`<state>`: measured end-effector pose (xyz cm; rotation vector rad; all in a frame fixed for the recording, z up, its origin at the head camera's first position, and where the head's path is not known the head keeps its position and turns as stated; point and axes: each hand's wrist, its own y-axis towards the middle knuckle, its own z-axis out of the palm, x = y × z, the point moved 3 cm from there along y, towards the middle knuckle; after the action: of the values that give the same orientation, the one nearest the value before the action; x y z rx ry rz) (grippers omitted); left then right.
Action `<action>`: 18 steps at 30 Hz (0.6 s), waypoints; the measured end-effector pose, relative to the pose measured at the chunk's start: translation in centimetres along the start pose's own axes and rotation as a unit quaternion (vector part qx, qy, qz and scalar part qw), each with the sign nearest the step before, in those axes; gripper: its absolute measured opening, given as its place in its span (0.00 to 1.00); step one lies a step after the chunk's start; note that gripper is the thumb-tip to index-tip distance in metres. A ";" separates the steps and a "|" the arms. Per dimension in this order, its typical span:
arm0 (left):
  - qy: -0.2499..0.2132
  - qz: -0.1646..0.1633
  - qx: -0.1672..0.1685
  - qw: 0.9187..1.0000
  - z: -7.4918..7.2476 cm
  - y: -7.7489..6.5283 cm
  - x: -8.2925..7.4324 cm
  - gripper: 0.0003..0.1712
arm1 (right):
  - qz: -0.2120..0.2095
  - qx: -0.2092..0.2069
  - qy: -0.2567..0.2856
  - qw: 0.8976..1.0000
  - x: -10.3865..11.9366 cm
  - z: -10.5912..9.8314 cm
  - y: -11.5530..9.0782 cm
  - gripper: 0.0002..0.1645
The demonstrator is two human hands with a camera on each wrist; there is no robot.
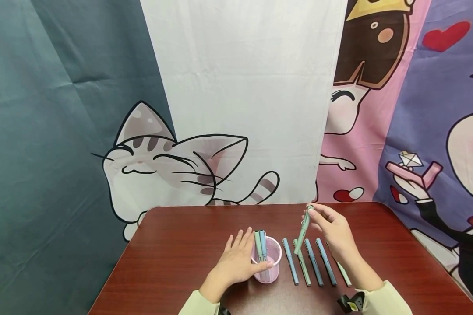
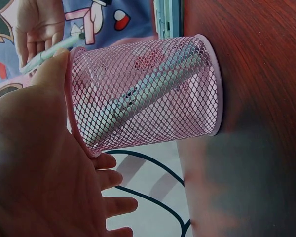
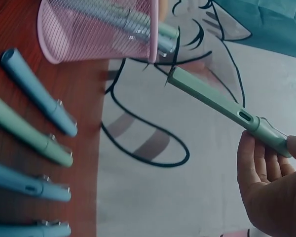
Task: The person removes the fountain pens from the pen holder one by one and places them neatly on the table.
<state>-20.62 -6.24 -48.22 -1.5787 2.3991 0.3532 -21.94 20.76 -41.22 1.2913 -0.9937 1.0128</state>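
A pink mesh pen cup (image 1: 274, 274) stands upright on the table, with a green pen (image 1: 258, 245) and a blue pen (image 1: 263, 245) leaning inside. My left hand (image 1: 234, 260) rests against the cup's rim, its fingers straight and spread and the thumb lying across the near side. To the right, my right hand (image 1: 337, 229) pinches a capped green pen (image 3: 212, 98) by its cap end. That pen tilts in the air above the row of pens, its lower end to the right of the cup and apart from it.
Several blue and green pens lie in a row right of the cup, among them a blue pen (image 1: 290, 262) nearest it and a green pen (image 1: 344, 275) partly behind my right wrist. The reddish-brown table (image 1: 173, 253) ends at a curtain (image 1: 244, 87) with cartoon prints.
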 end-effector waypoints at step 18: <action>0.007 0.006 -0.007 1.000 0.0 0.0 0.0 0.63 | 0.046 -0.022 -0.063 0.997 -2.1 -6.0 0.0 0.31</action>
<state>-20.67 -6.26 -48.24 -1.5782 2.4231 0.3618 -22.48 26.67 -43.46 1.2955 -1.1750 0.9845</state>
